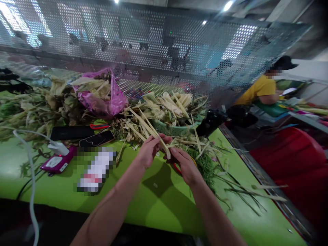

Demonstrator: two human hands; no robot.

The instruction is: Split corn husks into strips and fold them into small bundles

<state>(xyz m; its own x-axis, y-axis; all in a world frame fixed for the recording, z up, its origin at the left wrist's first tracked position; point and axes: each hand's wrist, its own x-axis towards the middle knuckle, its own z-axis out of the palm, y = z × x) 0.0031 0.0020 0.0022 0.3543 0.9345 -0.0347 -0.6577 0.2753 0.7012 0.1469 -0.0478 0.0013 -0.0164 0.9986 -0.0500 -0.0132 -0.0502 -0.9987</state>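
Over the front of the green table (112, 205), my left hand (150, 150) is closed around long, pale dried husk strips (148, 124) that point up and away to the left. My right hand (185, 165) meets it from the other side, its fingers pinched at the near end of the strips. Red and yellow loops, like scissor handles (177, 168), show beside and behind my right hand; whether it holds them I cannot tell. Just beyond the hands stands a green basket (174, 130) heaped with dried husks (171, 104).
Behind are a pink plastic bag (115, 99) of husks and dried leaves (58, 102). At left lie a dark phone (96, 138), a lit phone (96, 171) and a purple power strip (57, 162) with a white cable. Green stems (205, 167) lie right; a person in yellow (263, 87) sits beyond.
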